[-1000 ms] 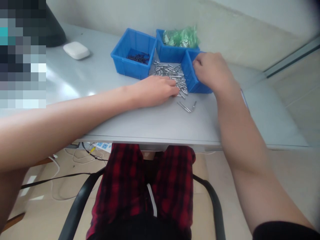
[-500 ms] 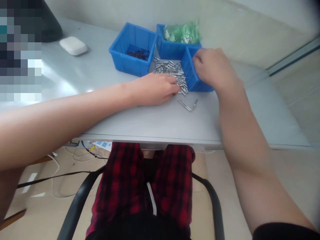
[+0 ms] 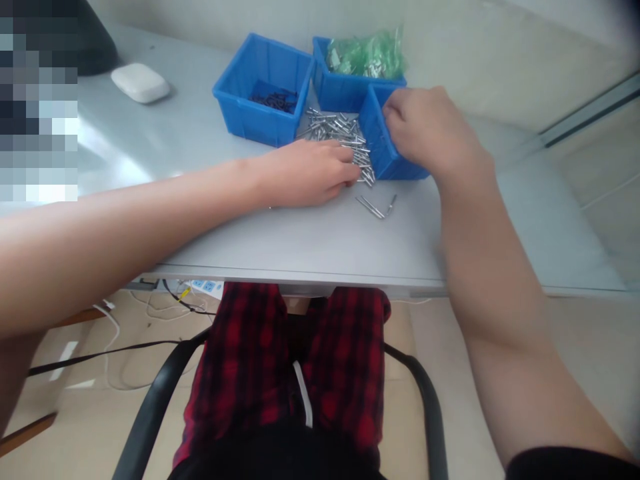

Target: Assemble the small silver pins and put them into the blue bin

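Observation:
My left hand (image 3: 310, 175) lies palm down at the near left edge of a pile of silver pins like blind rivets (image 3: 340, 127). Its fingers are bent together over the pins, and what sits under the fingertips is hidden. My right hand (image 3: 425, 127) reaches over the rim into the right blue bin (image 3: 377, 137). Its fingers are curled inward; the bin wall covers their tips, so anything they hold is out of sight. A few loose pins (image 3: 371, 207) rest on the table in front of the pile.
A left blue bin (image 3: 255, 123) has dark screw-like pieces (image 3: 275, 101) in it. Behind, another blue bin (image 3: 345, 93) holds green plastic bags (image 3: 367, 57). A white rounded object (image 3: 140, 83) lies at the left of the grey table (image 3: 300, 247).
The whole view has shifted slightly, with the bins now a little higher in the picture. Both hands keep nearly the same places at the pile and in the right bin.

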Available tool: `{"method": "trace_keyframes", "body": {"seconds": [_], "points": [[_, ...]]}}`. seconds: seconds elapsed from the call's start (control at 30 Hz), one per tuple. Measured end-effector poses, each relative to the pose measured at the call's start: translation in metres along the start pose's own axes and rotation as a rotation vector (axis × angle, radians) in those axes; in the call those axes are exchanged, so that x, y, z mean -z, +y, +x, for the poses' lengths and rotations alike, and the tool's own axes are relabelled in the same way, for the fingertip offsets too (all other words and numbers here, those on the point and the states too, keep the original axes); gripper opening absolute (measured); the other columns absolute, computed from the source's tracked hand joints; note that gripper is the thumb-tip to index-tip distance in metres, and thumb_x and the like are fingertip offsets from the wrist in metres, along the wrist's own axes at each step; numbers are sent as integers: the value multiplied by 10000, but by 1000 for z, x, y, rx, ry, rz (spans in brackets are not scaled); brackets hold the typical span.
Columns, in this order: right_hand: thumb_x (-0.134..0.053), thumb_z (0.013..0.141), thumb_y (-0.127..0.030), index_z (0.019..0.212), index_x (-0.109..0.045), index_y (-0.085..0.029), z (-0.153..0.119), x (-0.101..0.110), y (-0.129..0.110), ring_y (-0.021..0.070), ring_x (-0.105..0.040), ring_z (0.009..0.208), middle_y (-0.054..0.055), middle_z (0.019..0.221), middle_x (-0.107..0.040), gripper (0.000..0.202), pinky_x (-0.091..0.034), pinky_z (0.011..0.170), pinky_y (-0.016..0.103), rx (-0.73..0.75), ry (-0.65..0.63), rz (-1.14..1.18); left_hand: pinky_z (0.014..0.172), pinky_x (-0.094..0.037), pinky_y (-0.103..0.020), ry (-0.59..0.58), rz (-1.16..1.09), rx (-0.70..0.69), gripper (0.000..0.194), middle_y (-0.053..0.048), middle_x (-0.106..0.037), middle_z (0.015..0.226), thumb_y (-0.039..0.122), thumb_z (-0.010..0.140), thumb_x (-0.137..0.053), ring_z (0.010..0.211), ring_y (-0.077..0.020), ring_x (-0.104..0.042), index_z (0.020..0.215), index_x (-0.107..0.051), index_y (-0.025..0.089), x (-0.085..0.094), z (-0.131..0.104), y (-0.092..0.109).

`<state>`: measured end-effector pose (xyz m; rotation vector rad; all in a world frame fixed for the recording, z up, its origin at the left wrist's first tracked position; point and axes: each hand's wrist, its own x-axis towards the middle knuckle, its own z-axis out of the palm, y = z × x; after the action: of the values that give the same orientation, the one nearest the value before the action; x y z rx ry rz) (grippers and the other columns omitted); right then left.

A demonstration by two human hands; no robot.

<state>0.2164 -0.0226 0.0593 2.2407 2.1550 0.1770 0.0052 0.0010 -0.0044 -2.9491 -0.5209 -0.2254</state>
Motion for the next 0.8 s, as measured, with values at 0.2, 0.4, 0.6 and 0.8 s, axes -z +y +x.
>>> {"method": "trace_keyframes", "body": {"seconds": [0.2, 0.4, 0.6, 0.8], "points": [[-345, 1181, -198, 1188, -790, -277, -2, 2, 0, 416, -747, 1388, 199, 1457, -815, 452, -555, 1117, 485, 18, 10, 21, 1060, -631, -464, -37, -64, 53, 552, -138, -831, 1283, 278, 1135, -333, 1304, -334, -749, 1380, -827, 271, 6, -1, 3], [-361, 1173, -137, 1316, -809, -205, 0, 1, -2, 430, -761, 1369, 239, 1468, -816, 475, -588, 1115, 512, 38, 6, -34, 1138, -630, -496, -149, -23, 86, 461, -204, -784, 1470, 164, 1193, -391, 1427, -361, -714, 1462, -764, 138, 20, -1, 13], [-373, 1188, -155, 1318, -799, -219, 0, 1, -2, 420, -743, 1422, 227, 1493, -809, 450, -567, 1132, 483, 51, 10, -43, 1028, -585, -432, -159, 48, 71, 410, -174, -775, 1473, 189, 1236, -395, 1387, -320, -714, 1447, -745, 149, 21, -2, 13], [-370, 1183, -134, 1347, -800, -153, 0, 1, -3, 455, -755, 1417, 269, 1478, -806, 460, -569, 1107, 492, 57, 7, -41, 959, -549, -412, -140, 61, 58, 388, -147, -771, 1472, 184, 1232, -425, 1373, -300, -713, 1464, -737, 164, 21, -2, 13]]}}
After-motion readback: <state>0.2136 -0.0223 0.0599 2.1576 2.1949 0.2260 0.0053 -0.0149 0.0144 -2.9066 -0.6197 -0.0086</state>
